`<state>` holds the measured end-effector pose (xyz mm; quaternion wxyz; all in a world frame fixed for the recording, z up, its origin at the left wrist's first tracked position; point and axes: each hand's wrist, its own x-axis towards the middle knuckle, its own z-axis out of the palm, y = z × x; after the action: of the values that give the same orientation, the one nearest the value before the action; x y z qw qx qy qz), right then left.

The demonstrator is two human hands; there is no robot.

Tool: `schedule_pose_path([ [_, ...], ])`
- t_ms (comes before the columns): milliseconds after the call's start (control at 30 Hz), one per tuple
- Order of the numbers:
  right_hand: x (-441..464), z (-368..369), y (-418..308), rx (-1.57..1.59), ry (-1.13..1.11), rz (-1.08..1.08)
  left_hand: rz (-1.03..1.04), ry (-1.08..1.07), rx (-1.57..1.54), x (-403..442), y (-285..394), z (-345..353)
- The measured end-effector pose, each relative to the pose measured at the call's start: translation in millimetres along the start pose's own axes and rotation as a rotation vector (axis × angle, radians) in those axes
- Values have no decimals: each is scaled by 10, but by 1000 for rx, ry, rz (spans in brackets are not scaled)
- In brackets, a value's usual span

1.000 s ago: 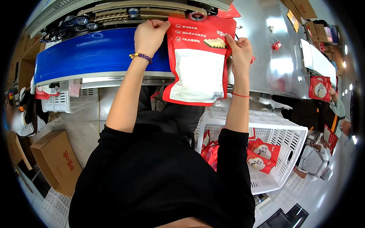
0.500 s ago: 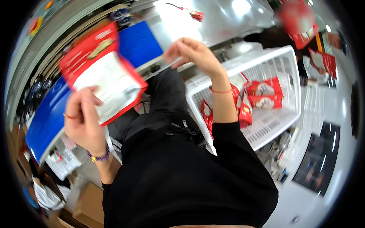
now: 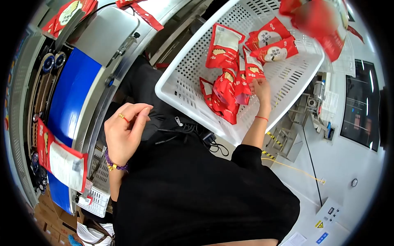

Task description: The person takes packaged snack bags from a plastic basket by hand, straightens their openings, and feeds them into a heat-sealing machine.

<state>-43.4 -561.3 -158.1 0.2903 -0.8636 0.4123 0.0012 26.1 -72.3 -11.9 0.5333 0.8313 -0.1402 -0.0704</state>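
My left hand (image 3: pixel 126 132) is above my lap, its fingers curled against the thumb with nothing showing in them. To its left, a red and white pouch (image 3: pixel 65 165) lies across the blue conveyor belt (image 3: pixel 70 96). My right hand (image 3: pixel 261 91) reaches into a white perforated basket (image 3: pixel 180 96), its fingertips closed on the lower edge of a red snack pouch (image 3: pixel 253 69). Several similar pouches lie heaped around it, among them one with its white panel upward (image 3: pixel 223 46). The fingertips are partly hidden by the hand itself.
Past the belt is a metal plate (image 3: pixel 107 33) with red pouches (image 3: pixel 70 15) beyond it. Another person, holding red pouches (image 3: pixel 331 41), stands at the basket's far right end. A black cable (image 3: pixel 219 148) hangs beside my waist. Cardboard boxes (image 3: pixel 51 221) sit at lower left.
My left hand has let go of the pouch, which now lies on the belt. My right hand has moved down into the basket to a pouch. My view has turned toward the basket.
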Motion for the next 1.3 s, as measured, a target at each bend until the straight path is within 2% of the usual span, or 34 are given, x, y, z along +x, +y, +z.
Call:
schedule_pose_path([
  [33,-28,-43,-36,4,-3,10,-7,11,7,11,1,47],
  [100,-201,-182,-399,212,-465,136,-18,2,14,23,-10,90],
  [167,-474,-284,-834,143,-842,101,-29,4,20,35,-13,105],
  [200,-624,-423,-1029,143,-849,102,-35,3,33,45,-14,101],
  [267,-865,-641,-1267,598,-1120,-404,-46,2,47,47,-31,104],
  [333,-666,-655,-1016,1127,-1000,-833,-88,4,20,55,-63,113],
  [400,-506,-674,-1165,1122,-125,-513,-81,-7,26,74,-48,110],
  [467,-147,-474,-1363,655,271,-541,-73,-13,30,65,-50,96],
  [533,280,-175,-1143,337,243,-459,-59,-14,49,56,-68,74],
  [567,274,-70,-1213,500,40,-433,-61,3,49,42,-71,43],
  [600,217,-74,-1234,508,-244,-194,-101,-20,65,19,-70,-4],
  [633,248,78,-1099,433,-292,-144,-140,-43,80,5,-74,-41],
  [700,-100,305,-1171,616,-205,-248,-166,0,46,-11,-105,-50],
  [733,-113,463,-1027,756,-242,-245,-188,29,10,-33,-130,-40],
  [767,-207,572,-973,758,-253,-228,-191,35,7,-44,-156,-31],
  [800,-341,707,-960,705,-215,-274,-193,10,-12,-43,-182,-21],
  [833,-357,906,-807,459,-103,-516,-192,-17,-32,-36,-203,-8],
  [867,-606,948,-951,182,79,-604,-187,-18,-33,-24,-210,12],
  [933,-838,1173,-939,-1,96,-627,-64,-38,-54,-7,-226,48],
  [1000,-876,1491,-702,129,-131,-528,17,-26,-45,-12,-262,39],
  [1067,-982,1507,-763,-22,-258,-501,-14,-7,-51,-25,-227,-24],
  [1100,-991,1471,-791,-40,-301,-584,-12,1,-50,-47,-233,-57],
  [1200,-916,1379,-822,82,-390,-717,-85,29,-66,-147,-280,-140],
  [1233,-898,1337,-863,139,-406,-681,-107,38,-63,-181,-318,-142],
  [1300,-833,1374,-838,70,-321,-722,-139,49,-86,-231,-374,-130],
])
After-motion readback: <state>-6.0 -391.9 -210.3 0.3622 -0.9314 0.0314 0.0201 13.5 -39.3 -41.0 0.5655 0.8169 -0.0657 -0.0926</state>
